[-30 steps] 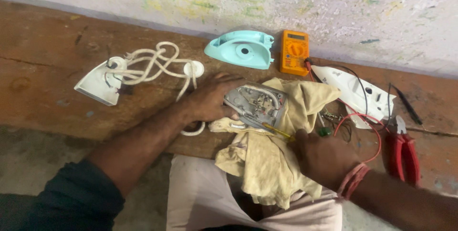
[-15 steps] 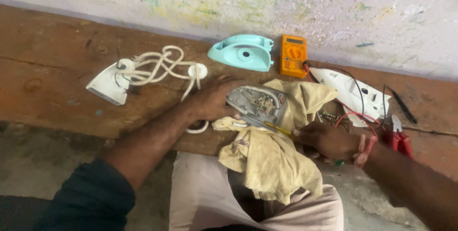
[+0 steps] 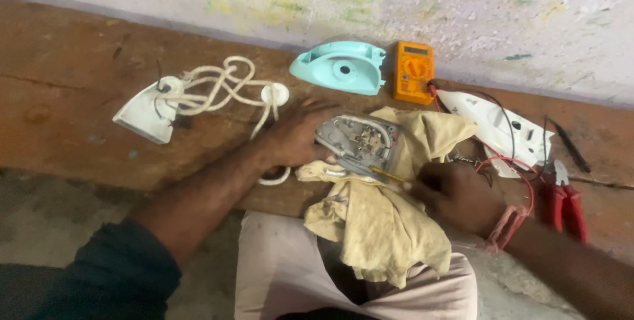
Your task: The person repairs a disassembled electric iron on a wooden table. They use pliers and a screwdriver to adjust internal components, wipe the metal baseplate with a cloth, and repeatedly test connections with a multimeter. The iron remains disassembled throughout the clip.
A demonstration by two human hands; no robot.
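Note:
A metal iron base with exposed wiring (image 3: 360,140) lies on a yellowish cloth (image 3: 383,227) at the edge of a wooden bench (image 3: 79,95). My left hand (image 3: 297,135) rests against the left side of the base and steadies it. My right hand (image 3: 456,194) grips a thin screwdriver with a yellow shaft (image 3: 386,175), and its tip points into the base from the right.
A white iron part (image 3: 145,115) with a coiled white cord (image 3: 224,89) lies at the left. A turquoise iron cover (image 3: 343,66), an orange multimeter (image 3: 414,71), a white iron shell (image 3: 492,125), red wire and red-handled pliers (image 3: 564,198) lie along the back and right.
My right hand has moved left from the wires and pliers to the iron base, now with the screwdriver in it. My left hand stays on the base.

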